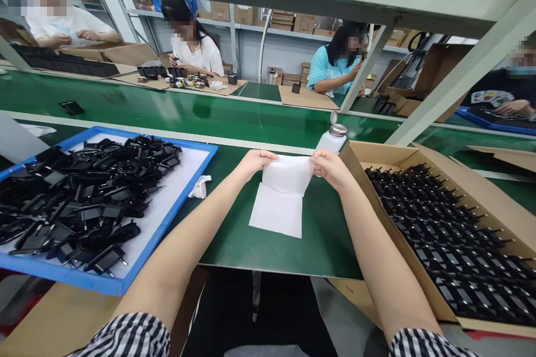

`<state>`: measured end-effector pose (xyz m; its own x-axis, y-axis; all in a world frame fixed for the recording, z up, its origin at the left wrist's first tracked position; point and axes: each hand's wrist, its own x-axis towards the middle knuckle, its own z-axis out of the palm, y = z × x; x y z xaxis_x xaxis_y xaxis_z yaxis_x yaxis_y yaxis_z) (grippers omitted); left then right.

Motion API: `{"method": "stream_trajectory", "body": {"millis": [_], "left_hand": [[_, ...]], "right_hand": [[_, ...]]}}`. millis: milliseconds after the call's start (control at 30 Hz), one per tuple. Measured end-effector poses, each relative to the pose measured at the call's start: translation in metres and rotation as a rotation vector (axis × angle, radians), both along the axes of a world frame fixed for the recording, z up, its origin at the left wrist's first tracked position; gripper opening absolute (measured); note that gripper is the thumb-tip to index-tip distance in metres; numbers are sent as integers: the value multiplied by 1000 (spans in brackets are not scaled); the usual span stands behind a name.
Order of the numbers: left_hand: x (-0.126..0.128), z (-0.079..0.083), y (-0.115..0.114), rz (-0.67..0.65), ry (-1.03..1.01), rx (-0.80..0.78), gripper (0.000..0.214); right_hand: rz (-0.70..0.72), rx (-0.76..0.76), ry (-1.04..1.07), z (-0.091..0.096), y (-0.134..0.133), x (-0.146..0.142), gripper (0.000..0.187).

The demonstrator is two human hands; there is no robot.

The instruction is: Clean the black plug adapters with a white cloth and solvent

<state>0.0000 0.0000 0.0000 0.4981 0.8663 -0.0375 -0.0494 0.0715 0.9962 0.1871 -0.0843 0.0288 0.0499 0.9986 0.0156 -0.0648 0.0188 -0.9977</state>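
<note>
My left hand [256, 163] pinches the upper left corner of a thin white tissue [287, 174] between thumb and fingers. The opposite top corner is gripped in my right hand [330, 167], so the upper edge is stretched between both hands above the green bench. Below it, a white square section [276, 212] lies over the bench top; whether it is the same tissue unfolded or a second one I cannot tell. Just behind my right hand stands a white plastic bottle [330, 142] with a metal cap, its lid flipped up.
At left, a blue-rimmed tray [167, 223] holds a heap of black plug adapters [104, 189]. A crumpled white tissue [201, 187] lies beside it. To the right, a cardboard box [387, 223] holds rows of adapters [452, 234]. Metal frame bars [456, 72] cross ahead; several co-workers sit beyond.
</note>
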Motion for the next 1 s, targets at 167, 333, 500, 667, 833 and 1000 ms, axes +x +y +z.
{"method": "stream_trajectory", "body": {"millis": [167, 333, 500, 667, 833, 1000], "left_hand": [[4, -6, 5, 28, 7, -20, 17], [8, -2, 14, 63, -7, -11, 18], [5, 4, 8, 93, -16, 17, 17], [-14, -4, -14, 2, 13, 29, 16], [-37, -12, -34, -124, 153, 97, 16], [-51, -16, -60, -353, 419, 274, 15]], "right_hand": [[-48, -12, -5, -5, 13, 3, 34], [-94, -9, -26, -1, 25, 5, 34], [-110, 35, -69, 3, 20, 4, 31], [-55, 28, -172, -7, -8, -5, 24], [35, 37, -247, -18, -36, -16, 22], [167, 5, -304, -30, -61, -26, 16]]}}
